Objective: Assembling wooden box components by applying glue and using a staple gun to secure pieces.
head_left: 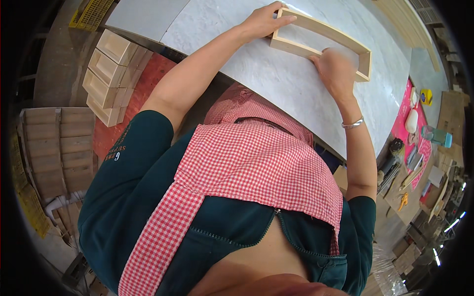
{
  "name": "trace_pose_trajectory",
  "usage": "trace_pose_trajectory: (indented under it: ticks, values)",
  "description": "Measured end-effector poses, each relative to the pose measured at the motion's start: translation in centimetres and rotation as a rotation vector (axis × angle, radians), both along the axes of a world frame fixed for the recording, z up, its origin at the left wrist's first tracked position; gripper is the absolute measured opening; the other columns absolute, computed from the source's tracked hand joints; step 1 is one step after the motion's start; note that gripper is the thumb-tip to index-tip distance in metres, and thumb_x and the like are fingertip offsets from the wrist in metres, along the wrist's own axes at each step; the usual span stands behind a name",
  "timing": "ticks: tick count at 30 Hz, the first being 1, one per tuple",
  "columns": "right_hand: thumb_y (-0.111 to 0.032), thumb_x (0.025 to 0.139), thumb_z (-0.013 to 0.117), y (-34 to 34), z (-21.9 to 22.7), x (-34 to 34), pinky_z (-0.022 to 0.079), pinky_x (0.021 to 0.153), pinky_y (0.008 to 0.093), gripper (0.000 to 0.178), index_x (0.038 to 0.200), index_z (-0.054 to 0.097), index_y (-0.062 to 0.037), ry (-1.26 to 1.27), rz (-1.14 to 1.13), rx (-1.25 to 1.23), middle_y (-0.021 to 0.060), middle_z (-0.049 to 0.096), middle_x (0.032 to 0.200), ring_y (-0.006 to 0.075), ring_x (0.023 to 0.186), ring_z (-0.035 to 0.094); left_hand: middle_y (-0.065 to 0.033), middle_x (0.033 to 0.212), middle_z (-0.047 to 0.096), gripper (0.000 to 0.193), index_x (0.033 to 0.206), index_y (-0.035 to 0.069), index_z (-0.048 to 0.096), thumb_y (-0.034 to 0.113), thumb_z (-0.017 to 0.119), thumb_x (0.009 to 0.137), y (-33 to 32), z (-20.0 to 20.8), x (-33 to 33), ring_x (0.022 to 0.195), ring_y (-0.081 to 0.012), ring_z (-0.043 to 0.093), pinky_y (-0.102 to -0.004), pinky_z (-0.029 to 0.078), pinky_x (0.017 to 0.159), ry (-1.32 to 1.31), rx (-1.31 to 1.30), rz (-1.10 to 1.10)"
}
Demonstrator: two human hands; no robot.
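A long, narrow wooden box frame [297, 48] of pale wood rests on the marble-patterned tabletop [237, 54], with a light surface showing inside its walls. My left hand [266, 21] grips its left end, the thumb laid over the top edge and the fingers round the outside. At the near long wall, toward the right end, my right hand [335, 71] is closed, its fingertips against the wood. Motion blurs its knuckles, and whatever may be inside those fingers is hidden.
Several wooden boxes [104, 68] are stacked on a red surface [106, 140] at the left. Long wooden strips [412, 29] lie at the far right. Beyond the table's right edge are a pink cloth [401, 116], a teal-lidded jar [437, 136] and orange-handled tool [403, 201].
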State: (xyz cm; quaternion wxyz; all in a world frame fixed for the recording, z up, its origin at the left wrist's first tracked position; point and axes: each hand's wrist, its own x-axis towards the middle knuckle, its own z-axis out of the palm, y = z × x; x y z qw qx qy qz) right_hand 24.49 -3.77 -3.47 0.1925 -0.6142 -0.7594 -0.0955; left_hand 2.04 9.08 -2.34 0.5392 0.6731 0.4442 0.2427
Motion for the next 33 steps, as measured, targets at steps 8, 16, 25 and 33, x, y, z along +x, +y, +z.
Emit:
trace_pose_trajectory:
  ticks: [8,16,25,33]
  values:
    - [-0.036,0.089,0.074,-0.1,0.1,-0.1,0.047,0.072,0.0313,0.028,0.089,0.065,-0.0098,-0.012,-0.023,-0.037,0.0026,0.067,0.074,0.0205,0.067,0.062,-0.0116,0.094,0.063,0.089,0.151,0.004,0.039,0.02,0.086,0.077,-0.8,-2.8,-4.1,0.076,-0.0173,0.06,-0.0283,0.054,0.069,-0.025,0.2,-0.237]
    - [-0.038,0.08,0.079,1.6,0.3,-6.1,0.044,0.076,0.0369,0.034,0.09,0.061,-0.0106,0.161,0.084,0.189,0.0043,0.063,0.09,0.0235,0.08,0.059,-0.0133,0.102,0.064,0.106,0.158,0.006,0.028,0.007,0.087,0.07,0.0,-3.4,-3.9,0.081,-0.0163,0.06,-0.0264,0.052,0.073,-0.031,0.186,-0.264]
    - [-0.033,0.079,0.078,4.3,-1.8,-11.4,0.041,0.068,0.0334,0.029,0.076,0.058,-0.0119,0.165,-0.106,0.328,0.0023,0.059,0.075,0.0211,0.069,0.054,-0.0149,0.124,0.058,0.096,0.158,0.002,0.027,0.001,0.076,0.074,0.0,-3.9,-4.2,0.091,-0.0202,0.056,-0.0288,0.05,0.078,-0.045,0.356,-0.305]
    - [-0.019,0.082,0.078,-1.4,1.0,-4.1,0.047,0.096,0.0391,0.044,0.121,0.062,-0.0052,0.542,-0.018,0.242,0.0124,0.063,0.119,0.0284,0.106,0.06,-0.0156,0.124,0.056,0.1,0.158,0.002,0.026,0.006,0.081,0.075,-0.4,-2.8,-3.4,0.089,-0.0199,0.057,-0.0294,0.052,0.078,-0.112,0.089,-0.289]
